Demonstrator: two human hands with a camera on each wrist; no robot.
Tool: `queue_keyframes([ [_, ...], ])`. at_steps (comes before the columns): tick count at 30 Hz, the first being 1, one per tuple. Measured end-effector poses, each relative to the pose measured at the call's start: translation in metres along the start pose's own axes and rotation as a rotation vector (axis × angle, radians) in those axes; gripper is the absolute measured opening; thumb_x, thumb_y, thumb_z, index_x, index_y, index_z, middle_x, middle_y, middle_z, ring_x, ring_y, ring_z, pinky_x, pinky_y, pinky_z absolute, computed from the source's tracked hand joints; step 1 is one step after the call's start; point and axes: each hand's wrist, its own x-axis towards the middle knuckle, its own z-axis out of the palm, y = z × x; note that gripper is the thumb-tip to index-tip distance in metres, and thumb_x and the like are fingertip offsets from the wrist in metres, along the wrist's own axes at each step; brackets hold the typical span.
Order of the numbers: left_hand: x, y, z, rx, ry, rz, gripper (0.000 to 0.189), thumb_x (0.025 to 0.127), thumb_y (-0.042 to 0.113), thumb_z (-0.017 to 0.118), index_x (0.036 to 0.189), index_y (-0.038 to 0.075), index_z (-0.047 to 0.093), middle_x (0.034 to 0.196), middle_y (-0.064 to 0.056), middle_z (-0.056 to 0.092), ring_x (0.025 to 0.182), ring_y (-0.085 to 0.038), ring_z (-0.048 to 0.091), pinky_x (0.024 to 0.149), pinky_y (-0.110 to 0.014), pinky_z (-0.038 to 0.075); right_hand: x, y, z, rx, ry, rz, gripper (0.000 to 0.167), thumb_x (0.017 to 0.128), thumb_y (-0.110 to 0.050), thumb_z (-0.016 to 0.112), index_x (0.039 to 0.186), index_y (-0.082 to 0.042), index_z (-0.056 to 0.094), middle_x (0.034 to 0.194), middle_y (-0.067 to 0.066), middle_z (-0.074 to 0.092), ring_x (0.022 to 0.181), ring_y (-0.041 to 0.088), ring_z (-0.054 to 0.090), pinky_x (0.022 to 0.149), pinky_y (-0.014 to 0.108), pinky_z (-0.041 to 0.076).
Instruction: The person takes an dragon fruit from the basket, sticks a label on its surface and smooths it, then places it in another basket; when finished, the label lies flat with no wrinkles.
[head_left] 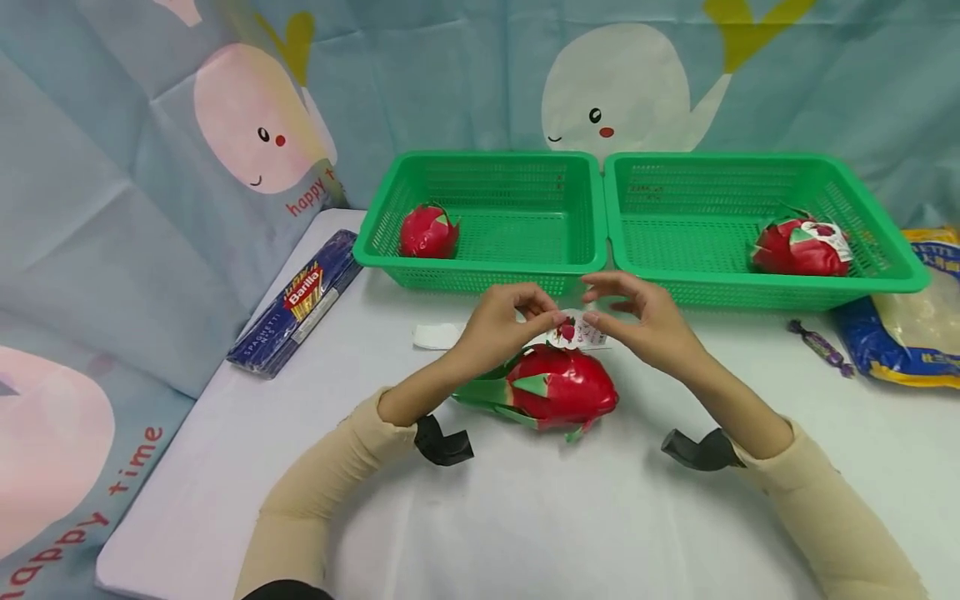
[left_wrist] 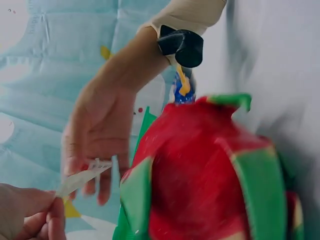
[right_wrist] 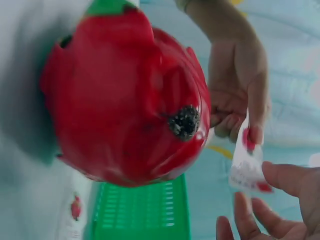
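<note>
My left hand (head_left: 498, 325) pinches a small white sticker (head_left: 588, 333) with a printed red fruit by its left edge, thumb against index finger. Opposite it, my right hand (head_left: 652, 325) has its thumb at the sticker's other edge, while its fingers are spread apart from it in the right wrist view. Below both hands a red dragon fruit (head_left: 566, 387) with green leaf tips lies on its side on the table, its leafy end to the left. It looms large in the left wrist view. A white paper strip (head_left: 437, 337) lies behind the fruit, partly hidden by my left hand.
Two green baskets (head_left: 480, 268) stand side by side at the back. The left one holds a dragon fruit (head_left: 429, 233); the right one holds another (head_left: 795, 250) bearing a sticker. A spaghetti pack (head_left: 296, 304) lies left; a wrapped candy (head_left: 821, 346) and blue-yellow bag (head_left: 911, 312) lie right.
</note>
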Motion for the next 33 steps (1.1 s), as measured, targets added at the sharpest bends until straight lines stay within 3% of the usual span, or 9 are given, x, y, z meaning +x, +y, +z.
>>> queue_keyframes([
  [5, -0.019, 0.001, 0.011, -0.066, 0.11, 0.001, 0.008, 0.083, 0.014, 0.067, 0.081, 0.006, 0.069, 0.072, -0.004, 0.068, 0.064, -0.009, 0.056, 0.06, -0.026, 0.048, -0.015, 0.0, -0.004, 0.117, 0.025, 0.158, 0.018, 0.087, -0.021, 0.063, 0.096, -0.004, 0.062, 0.086, -0.008, 0.064, 0.079, 0.006, 0.06, 0.072, 0.021, 0.049],
  [9, -0.039, 0.004, 0.026, -0.073, 0.127, 0.026, 0.008, 0.082, 0.012, 0.066, 0.077, 0.006, 0.067, 0.064, -0.002, 0.064, 0.056, -0.005, 0.052, 0.054, -0.022, 0.045, -0.021, 0.002, -0.006, 0.175, -0.053, 0.159, 0.014, 0.088, -0.018, 0.062, 0.09, -0.004, 0.062, 0.08, -0.01, 0.062, 0.073, 0.007, 0.058, 0.07, 0.021, 0.048],
  [13, -0.051, 0.004, 0.038, 0.094, 0.181, 0.076, 0.01, 0.079, 0.014, 0.066, 0.069, 0.014, 0.064, 0.055, 0.008, 0.056, 0.048, 0.003, 0.044, 0.064, -0.02, 0.036, -0.022, 0.007, -0.006, 0.183, -0.184, 0.142, 0.012, 0.089, -0.011, 0.058, 0.089, 0.001, 0.06, 0.079, -0.008, 0.058, 0.072, 0.007, 0.055, 0.067, 0.024, 0.048],
  [17, -0.053, 0.001, 0.044, 0.253, 0.219, 0.06, 0.014, 0.076, 0.018, 0.065, 0.063, 0.02, 0.059, 0.047, 0.013, 0.045, 0.043, 0.005, 0.035, 0.066, -0.024, 0.029, -0.02, 0.012, -0.003, 0.153, -0.229, 0.152, 0.013, 0.089, -0.009, 0.058, 0.089, 0.003, 0.059, 0.079, -0.005, 0.057, 0.073, 0.007, 0.054, 0.067, 0.024, 0.048],
  [21, -0.05, -0.002, 0.045, 0.319, 0.194, 0.023, 0.015, 0.074, 0.02, 0.064, 0.061, 0.02, 0.058, 0.045, 0.013, 0.039, 0.042, 0.002, 0.033, 0.065, -0.023, 0.032, -0.015, 0.017, -0.002, 0.113, -0.247, 0.176, 0.012, 0.088, -0.009, 0.059, 0.087, 0.003, 0.06, 0.081, -0.002, 0.057, 0.075, 0.007, 0.054, 0.068, 0.026, 0.048],
  [25, -0.047, 0.0, 0.044, 0.414, 0.139, 0.024, 0.014, 0.074, 0.02, 0.062, 0.06, 0.021, 0.06, 0.043, 0.012, 0.036, 0.042, 0.001, 0.031, 0.056, -0.019, 0.03, -0.012, 0.025, -0.002, 0.105, -0.264, 0.182, 0.011, 0.088, -0.008, 0.058, 0.088, 0.003, 0.06, 0.082, 0.0, 0.058, 0.076, 0.008, 0.054, 0.068, 0.027, 0.048],
  [30, -0.044, 0.002, 0.042, 0.382, 0.068, -0.005, 0.012, 0.073, 0.018, 0.063, 0.061, 0.019, 0.062, 0.043, 0.011, 0.035, 0.044, 0.0, 0.03, 0.041, -0.015, 0.021, -0.011, 0.034, 0.003, 0.141, -0.278, 0.165, 0.01, 0.09, -0.007, 0.055, 0.087, 0.003, 0.058, 0.083, -0.001, 0.055, 0.079, 0.007, 0.051, 0.068, 0.027, 0.047],
  [33, -0.044, 0.001, 0.042, 0.368, 0.058, -0.014, 0.013, 0.072, 0.017, 0.063, 0.06, 0.018, 0.06, 0.044, 0.011, 0.036, 0.044, 0.0, 0.032, 0.04, -0.015, 0.021, -0.013, 0.037, 0.007, 0.173, -0.275, 0.155, 0.011, 0.091, -0.007, 0.053, 0.089, 0.003, 0.054, 0.083, 0.001, 0.054, 0.079, 0.007, 0.05, 0.067, 0.025, 0.046],
])
